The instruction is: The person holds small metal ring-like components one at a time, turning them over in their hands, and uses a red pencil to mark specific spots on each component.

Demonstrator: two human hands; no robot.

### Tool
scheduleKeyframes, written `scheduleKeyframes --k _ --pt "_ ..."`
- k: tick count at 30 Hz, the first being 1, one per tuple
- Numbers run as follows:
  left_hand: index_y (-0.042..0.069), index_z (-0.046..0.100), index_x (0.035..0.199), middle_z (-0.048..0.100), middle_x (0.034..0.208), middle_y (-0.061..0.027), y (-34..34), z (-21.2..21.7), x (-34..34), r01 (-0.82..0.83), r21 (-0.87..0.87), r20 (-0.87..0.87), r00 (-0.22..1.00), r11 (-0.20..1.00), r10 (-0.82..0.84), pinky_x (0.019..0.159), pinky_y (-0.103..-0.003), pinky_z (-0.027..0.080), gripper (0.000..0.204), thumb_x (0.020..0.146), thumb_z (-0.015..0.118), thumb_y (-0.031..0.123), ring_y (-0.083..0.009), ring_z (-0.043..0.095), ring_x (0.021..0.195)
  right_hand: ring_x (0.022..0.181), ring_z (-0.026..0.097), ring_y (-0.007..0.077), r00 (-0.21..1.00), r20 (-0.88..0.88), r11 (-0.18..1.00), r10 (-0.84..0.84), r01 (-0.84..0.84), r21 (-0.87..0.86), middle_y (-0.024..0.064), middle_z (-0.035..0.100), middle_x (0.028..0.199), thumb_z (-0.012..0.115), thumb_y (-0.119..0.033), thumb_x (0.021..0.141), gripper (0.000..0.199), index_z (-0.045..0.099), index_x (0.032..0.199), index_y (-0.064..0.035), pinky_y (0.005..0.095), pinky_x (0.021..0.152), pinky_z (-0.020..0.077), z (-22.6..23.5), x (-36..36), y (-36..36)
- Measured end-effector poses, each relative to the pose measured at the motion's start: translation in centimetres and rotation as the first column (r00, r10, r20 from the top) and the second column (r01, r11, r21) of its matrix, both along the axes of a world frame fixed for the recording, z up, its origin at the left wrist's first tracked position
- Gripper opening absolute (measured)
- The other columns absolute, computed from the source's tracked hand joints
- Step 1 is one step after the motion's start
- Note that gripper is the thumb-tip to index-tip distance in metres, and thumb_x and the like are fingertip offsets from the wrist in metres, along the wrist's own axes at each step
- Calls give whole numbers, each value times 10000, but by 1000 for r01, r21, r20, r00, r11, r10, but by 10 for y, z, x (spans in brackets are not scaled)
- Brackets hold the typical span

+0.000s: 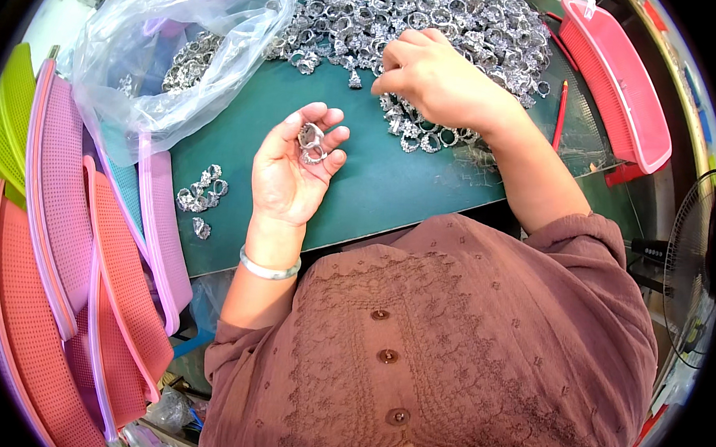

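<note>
My left hand (289, 175) is palm up above the green tabletop, its fingers curled around silvery rings (311, 143). A pale bangle (269, 267) circles that wrist. My right hand (442, 81) reaches over the near edge of a big heap of silver-coloured rings (497, 32). Its fingers are bent and drawn together, pointing down and left; their tips are partly hidden, and I cannot make out what they hold. One loose ring (355, 79) lies just left of it. Farther left, near the table's side, sits a small group of rings (203, 189).
A clear plastic bag (112, 45) with rings around its mouth stands at the back left. Purple, green and coral perforated baskets (56, 183) crowd the left side. At right are a red pencil (560, 117), a pink basket (620, 91) and a fan (688, 257).
</note>
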State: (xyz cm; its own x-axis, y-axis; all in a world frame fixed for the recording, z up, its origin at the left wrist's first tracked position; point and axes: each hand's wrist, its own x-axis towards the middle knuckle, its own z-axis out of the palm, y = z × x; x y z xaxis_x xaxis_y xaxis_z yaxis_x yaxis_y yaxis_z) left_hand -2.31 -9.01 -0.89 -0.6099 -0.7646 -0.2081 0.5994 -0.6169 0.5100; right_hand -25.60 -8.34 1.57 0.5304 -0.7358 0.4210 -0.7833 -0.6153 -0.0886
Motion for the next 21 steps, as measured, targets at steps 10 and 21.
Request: scheduleKeyframes --k 10,21 --pt "5 564 961 546 789 -47 5 2 -1 16 -79 292 957 997 8 489 -202 385 183 843 520 138 -119 483 630 765 505 223 936 320 984 147 -171 48 49 496 790 601 -61 711 37 590 746 -61 317 681 406 2 14 -2" --pt "22 589 877 553 744 1 21 12 -17 -96 -378 381 890 921 249 465 -169 321 86 810 595 76 -49 436 580 819 567 178 736 655 915 169 -364 173 64 570 915 657 -23 705 216 576 905 -25 276 704 465 1 31 5"
